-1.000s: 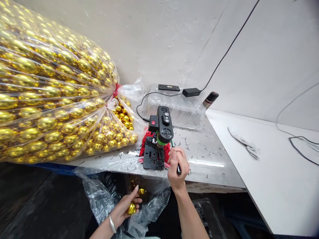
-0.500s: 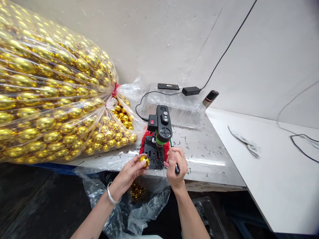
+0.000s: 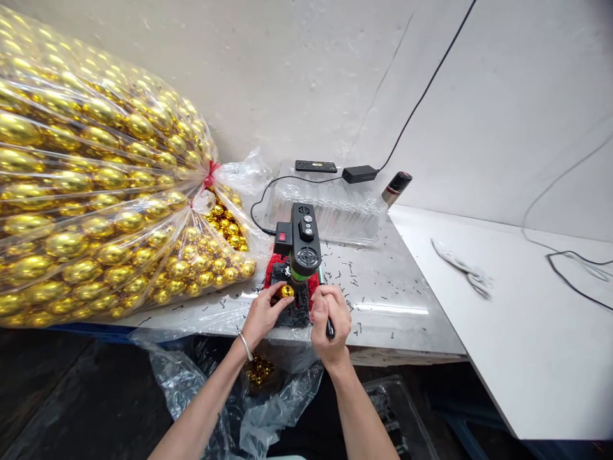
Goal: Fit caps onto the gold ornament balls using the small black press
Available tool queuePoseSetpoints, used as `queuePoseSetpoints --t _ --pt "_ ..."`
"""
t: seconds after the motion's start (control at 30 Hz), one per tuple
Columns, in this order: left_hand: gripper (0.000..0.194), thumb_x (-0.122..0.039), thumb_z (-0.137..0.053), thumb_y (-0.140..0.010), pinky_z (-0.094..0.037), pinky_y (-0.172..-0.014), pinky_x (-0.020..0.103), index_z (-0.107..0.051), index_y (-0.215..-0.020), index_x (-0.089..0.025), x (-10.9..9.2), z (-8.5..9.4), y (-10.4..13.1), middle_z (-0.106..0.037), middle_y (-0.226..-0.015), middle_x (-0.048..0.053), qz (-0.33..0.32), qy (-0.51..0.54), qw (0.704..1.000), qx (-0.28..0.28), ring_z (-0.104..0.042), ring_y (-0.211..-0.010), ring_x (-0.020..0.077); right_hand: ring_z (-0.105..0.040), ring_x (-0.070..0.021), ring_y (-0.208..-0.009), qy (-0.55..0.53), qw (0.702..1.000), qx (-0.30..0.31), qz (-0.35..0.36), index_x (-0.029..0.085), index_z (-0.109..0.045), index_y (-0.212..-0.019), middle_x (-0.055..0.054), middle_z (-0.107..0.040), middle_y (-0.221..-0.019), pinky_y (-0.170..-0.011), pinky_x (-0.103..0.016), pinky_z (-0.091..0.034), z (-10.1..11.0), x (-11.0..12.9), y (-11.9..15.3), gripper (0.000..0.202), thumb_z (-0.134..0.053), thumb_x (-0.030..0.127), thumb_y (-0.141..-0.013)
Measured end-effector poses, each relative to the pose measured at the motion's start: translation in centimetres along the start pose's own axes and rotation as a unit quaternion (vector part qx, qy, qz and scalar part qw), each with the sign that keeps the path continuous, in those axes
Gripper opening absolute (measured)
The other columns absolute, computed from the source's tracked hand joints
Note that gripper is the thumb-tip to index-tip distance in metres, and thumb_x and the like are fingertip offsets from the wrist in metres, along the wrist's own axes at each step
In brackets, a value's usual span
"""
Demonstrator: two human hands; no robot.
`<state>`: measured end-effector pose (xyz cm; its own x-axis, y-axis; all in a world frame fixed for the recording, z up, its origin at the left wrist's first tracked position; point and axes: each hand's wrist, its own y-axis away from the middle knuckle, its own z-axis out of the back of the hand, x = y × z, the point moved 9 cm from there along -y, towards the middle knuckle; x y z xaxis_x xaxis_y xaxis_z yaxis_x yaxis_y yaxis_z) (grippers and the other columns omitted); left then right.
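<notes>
Between the fingers of my left hand [image 3: 262, 313] is a small shiny gold ball [image 3: 287, 291], like a bauble. It sits over the slotted black base plate [image 3: 301, 306], just below the head of a small black bench machine [image 3: 305, 239] with a green ring and a red switch. Whether the ball touches the plate or the head, I cannot tell. My right hand [image 3: 331, 319] is wrapped round the machine's black lever handle [image 3: 330, 329], to the right of the base. Red cloth [image 3: 274, 263] lies beneath the machine.
A big clear bag of gold balls [image 3: 105, 211] fills the left. Behind the machine are a clear plastic tray [image 3: 335, 217], a black power adapter [image 3: 359, 174] and a dark-capped can [image 3: 397, 186]. Gloves [image 3: 462, 267] lie on the white table at right. Black shavings litter the metal top.
My left hand has carried the gold ball up and right, from the plate's front left edge to under the machine's head. My right hand keeps its grip on the lever. The view has shifted slightly.
</notes>
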<state>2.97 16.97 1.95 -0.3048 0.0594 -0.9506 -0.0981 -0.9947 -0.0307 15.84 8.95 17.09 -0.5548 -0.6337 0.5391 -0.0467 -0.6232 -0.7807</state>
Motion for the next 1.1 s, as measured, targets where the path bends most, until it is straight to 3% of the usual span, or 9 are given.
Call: queuePoseSetpoints --t 0.23,0.53,0.73,0.83,0.93,1.1 --pt "0.033 -0.031 -0.060 -0.084 -0.043 -0.089 0.039 -0.063 -0.114 -0.018 -2.3 -0.7 0.4 -0.069 -0.103 0.009 -0.144 -0.172 0.974 -0.023 -0.058 -0.098 0.0231 -0.052 -0.0137 -0.071 -0.003 1.000 -0.002 0.003 0.020 -0.045 -0.069 0.000 -0.046 -0.065 -0.059 -0.027 -0.041 0.0 0.1 0.0 0.025 -0.038 0.005 -0.087" --pt "0.034 -0.033 -0.060 -0.084 -0.041 -0.092 0.042 -0.062 -0.115 -0.020 -1.5 -1.0 0.3 -0.067 -0.106 0.009 -0.153 -0.191 0.969 -0.029 -0.054 -0.104 0.0244 -0.052 -0.0141 -0.069 0.005 0.999 -0.008 0.038 0.020 -0.047 -0.070 -0.003 -0.051 -0.072 -0.059 -0.028 -0.043 -0.6 -1.2 1.8 0.022 -0.037 0.010 -0.087" --pt "0.033 -0.033 -0.060 -0.085 -0.042 -0.091 0.039 -0.062 -0.114 -0.019 -1.6 -0.9 0.4 -0.066 -0.105 0.009 -0.159 -0.193 0.968 -0.032 -0.055 -0.102 0.0241 -0.053 -0.0140 -0.067 0.015 0.995 -0.064 0.072 0.021 -0.043 -0.070 -0.001 -0.049 -0.072 -0.076 -0.039 -0.046 -1.4 -3.1 4.0 0.025 -0.031 0.016 -0.091" --pt "0.032 -0.033 -0.060 -0.085 -0.042 -0.091 0.040 -0.062 -0.115 -0.020 -1.7 -0.9 0.5 -0.066 -0.105 0.008 -0.161 -0.194 0.967 -0.034 -0.055 -0.102 0.0237 -0.054 -0.0133 -0.068 0.030 0.994 -0.043 0.096 0.021 -0.044 -0.072 -0.001 -0.049 -0.074 -0.075 -0.037 -0.047 -2.1 -3.2 4.6 0.023 -0.032 0.015 -0.091" --pt "0.033 -0.032 -0.062 -0.084 -0.042 -0.092 0.041 -0.063 -0.114 -0.019 -1.8 -0.9 0.4 -0.067 -0.105 0.009 -0.162 -0.187 0.968 -0.037 -0.055 -0.102 0.0241 -0.053 -0.0134 -0.068 0.019 0.995 -0.033 0.096 0.020 -0.043 -0.070 -0.001 -0.048 -0.074 -0.069 -0.033 -0.046 -1.8 -2.3 3.9 0.024 -0.032 0.014 -0.090" --pt "0.032 -0.033 -0.063 -0.083 -0.044 -0.093 0.042 -0.065 -0.112 -0.020 -2.2 -0.3 0.5 -0.068 -0.104 0.008 -0.151 -0.152 0.975 -0.055 -0.057 -0.102 0.0239 -0.049 -0.0126 -0.066 -0.027 0.998 -0.054 -0.010 0.020 -0.039 -0.062 0.000 -0.046 -0.066 -0.060 -0.028 -0.039 0.5 -0.4 -0.6 0.029 -0.037 0.010 -0.089"
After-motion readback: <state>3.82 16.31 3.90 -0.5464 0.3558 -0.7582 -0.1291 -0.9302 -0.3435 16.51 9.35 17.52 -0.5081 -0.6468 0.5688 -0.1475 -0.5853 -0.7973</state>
